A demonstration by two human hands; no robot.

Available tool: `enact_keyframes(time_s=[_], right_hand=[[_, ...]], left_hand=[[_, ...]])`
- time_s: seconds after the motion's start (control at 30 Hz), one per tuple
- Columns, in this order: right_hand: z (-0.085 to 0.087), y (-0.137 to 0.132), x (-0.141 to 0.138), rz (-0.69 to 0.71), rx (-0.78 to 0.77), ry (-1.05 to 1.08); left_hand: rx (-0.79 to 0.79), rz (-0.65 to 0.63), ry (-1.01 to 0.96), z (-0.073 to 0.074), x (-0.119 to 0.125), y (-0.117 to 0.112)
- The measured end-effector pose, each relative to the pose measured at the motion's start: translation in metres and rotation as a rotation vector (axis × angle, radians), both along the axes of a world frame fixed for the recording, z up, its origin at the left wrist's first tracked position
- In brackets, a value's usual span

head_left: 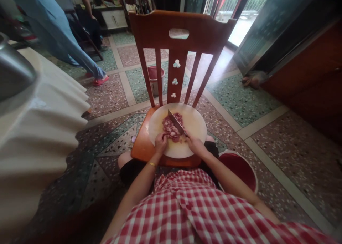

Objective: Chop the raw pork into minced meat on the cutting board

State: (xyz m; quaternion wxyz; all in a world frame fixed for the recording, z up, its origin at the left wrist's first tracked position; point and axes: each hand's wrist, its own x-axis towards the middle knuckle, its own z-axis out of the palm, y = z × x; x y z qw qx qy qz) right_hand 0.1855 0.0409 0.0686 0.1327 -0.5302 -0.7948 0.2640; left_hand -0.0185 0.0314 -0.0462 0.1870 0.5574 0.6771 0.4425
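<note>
A round white cutting board (pixel 196 121) lies on the seat of a wooden chair (pixel 141 146) in front of me. Chopped raw meat (pixel 171 130) is heaped in the middle of the board. My right hand (pixel 195 144) is closed round the handle of a kitchen knife (pixel 176 122). The blade points away to the left and lies across the meat. My left hand (pixel 161 143) rests at the near left edge of the heap with its fingers curled together. Whatever those fingers may hold is hidden.
A red-lined bucket (pixel 237 171) stands by my right leg, and a smaller bin (pixel 155 78) behind the chair back. At left is a cloth-covered table (pixel 50 112) with a metal pot (pixel 13 69). A person in blue trousers (pixel 58 33) stands at far left.
</note>
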Motion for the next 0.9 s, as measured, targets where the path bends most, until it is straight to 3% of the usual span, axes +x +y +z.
enact_keyframes(time_s=[0.17,0.33,0.5,0.67,0.83,0.9], right_hand=[[0.007,-0.005,-0.004,-0.012,0.175,0.064],[0.002,-0.007,-0.005,-0.001,-0.043,-0.122],[0.015,-0.009,-0.007,0.02,0.204,0.047],[0.004,-0.008,-0.005,0.013,-0.041,-0.128],[0.008,-0.008,-0.002,0.038,0.199,0.093],[0.004,-0.009,-0.001,0.022,0.155,0.046]], left_hand=[[0.062,-0.016,0.009,-0.002,0.0,0.0],[0.051,0.006,-0.009,-0.006,-0.001,0.001],[0.096,-0.015,-0.008,-0.007,-0.001,0.001],[0.09,-0.004,-0.023,-0.006,-0.001,0.0],[0.094,-0.017,-0.002,-0.006,-0.001,0.0],[0.091,-0.008,-0.002,-0.005,-0.001,0.0]])
